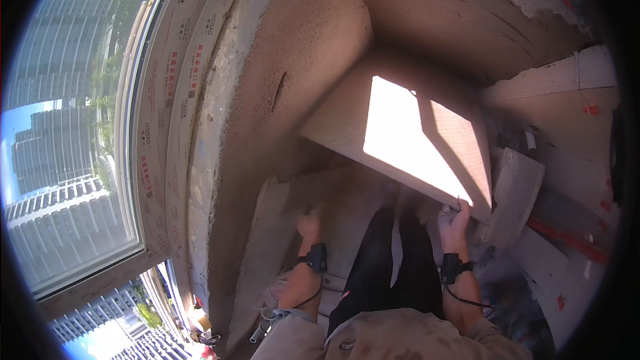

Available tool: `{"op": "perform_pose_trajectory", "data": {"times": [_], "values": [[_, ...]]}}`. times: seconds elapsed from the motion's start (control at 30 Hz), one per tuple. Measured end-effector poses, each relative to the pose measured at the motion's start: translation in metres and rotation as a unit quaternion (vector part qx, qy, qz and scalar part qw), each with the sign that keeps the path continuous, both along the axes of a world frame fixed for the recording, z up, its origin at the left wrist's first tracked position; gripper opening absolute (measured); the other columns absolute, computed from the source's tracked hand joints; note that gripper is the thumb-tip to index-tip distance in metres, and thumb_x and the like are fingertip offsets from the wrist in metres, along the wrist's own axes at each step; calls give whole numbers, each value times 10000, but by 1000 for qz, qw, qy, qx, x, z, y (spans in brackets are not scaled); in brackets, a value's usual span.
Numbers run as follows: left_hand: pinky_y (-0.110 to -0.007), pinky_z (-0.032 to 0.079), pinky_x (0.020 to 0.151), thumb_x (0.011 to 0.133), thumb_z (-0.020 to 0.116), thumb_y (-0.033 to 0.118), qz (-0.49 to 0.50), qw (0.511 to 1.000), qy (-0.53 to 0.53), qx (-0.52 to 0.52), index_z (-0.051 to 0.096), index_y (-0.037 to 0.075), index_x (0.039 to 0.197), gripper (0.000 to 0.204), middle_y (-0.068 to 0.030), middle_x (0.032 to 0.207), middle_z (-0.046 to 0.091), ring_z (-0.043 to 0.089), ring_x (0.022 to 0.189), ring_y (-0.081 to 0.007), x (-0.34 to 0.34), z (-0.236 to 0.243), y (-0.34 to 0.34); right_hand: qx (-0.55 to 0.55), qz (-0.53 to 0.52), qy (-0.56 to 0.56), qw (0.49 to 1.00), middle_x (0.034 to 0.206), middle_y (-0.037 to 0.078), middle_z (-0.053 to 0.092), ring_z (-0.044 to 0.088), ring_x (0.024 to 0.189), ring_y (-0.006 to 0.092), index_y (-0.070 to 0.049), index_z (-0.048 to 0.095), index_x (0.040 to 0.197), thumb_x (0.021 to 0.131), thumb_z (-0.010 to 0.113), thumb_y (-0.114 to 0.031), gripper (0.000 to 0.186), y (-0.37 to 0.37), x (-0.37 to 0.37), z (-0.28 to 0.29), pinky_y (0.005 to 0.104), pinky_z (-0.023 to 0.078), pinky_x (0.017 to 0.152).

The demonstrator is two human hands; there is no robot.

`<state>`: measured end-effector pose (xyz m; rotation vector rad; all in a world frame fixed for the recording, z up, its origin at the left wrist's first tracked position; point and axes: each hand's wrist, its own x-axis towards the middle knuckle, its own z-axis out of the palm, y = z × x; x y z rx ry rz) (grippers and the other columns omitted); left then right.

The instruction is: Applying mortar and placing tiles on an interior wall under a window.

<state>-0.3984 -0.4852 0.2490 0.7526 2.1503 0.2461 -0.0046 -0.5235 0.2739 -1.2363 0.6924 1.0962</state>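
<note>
A large flat tile-like panel [333,120] with a finely ribbed face leans in the corner ahead of me, partly lit by a bright patch of sun. At its near right corner, my right hand [455,221] is closed on the lower edge, fingertips up against the face. My left hand [309,225] is lower and to the left, apart from the panel and close to a rough ledge. Shadow and blur obscure its fingers, and nothing shows clearly in it. Both wrists carry black strapped devices with cables.
On the left, a rough plastered wall [273,73] meets a window frame [173,93] covered in printed film, with tall buildings outside. To the panel's right stands a grey block [513,193]. Boards and a red bar [567,240] lie beyond it. Loose pipes are at lower left.
</note>
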Motion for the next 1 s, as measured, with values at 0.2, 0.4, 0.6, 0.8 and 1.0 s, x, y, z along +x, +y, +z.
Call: {"op": "perform_pose_trajectory", "data": {"times": [0.2,0.4,0.6,0.8,1.0], "values": [[-528,292,1060,808,629,286,-291,896,314,121,372,-54,1356,694,-268,1365,430,415,1261,-415,-74,-75,-11,-7,61,-11,998,826,17,584,472,574,147,-118,554,957,871,565,-271,176,-16,-21,-14,266,364,526],[-472,296,1076,822,595,227,-257,867,421,68,417,-25,1340,603,-251,1335,464,422,1265,-383,-77,-117,-13,-59,41,-18,997,829,-2,587,454,548,128,-140,564,965,878,569,-262,150,-29,-44,-39,246,344,487],[-457,487,814,821,585,337,-336,912,236,6,653,-26,971,398,-268,970,630,624,926,-364,-116,-115,-35,-22,66,-18,997,779,-11,565,415,505,107,-142,564,972,887,569,-275,157,-47,-57,-62,246,330,454],[-469,522,692,819,558,218,-434,880,186,-58,671,13,835,235,-224,803,659,656,764,-392,-130,-63,-102,-6,79,7,997,762,-22,555,408,500,103,-145,564,941,890,583,-273,139,-75,-72,-99,242,314,441],[-499,500,637,766,648,246,-374,896,237,-32,633,-25,781,272,-247,726,627,631,684,-420,-178,-48,-176,-20,36,29,999,677,-12,528,389,467,91,-119,571,932,903,598,-271,156,-99,-89,-137,234,291,412]]}}
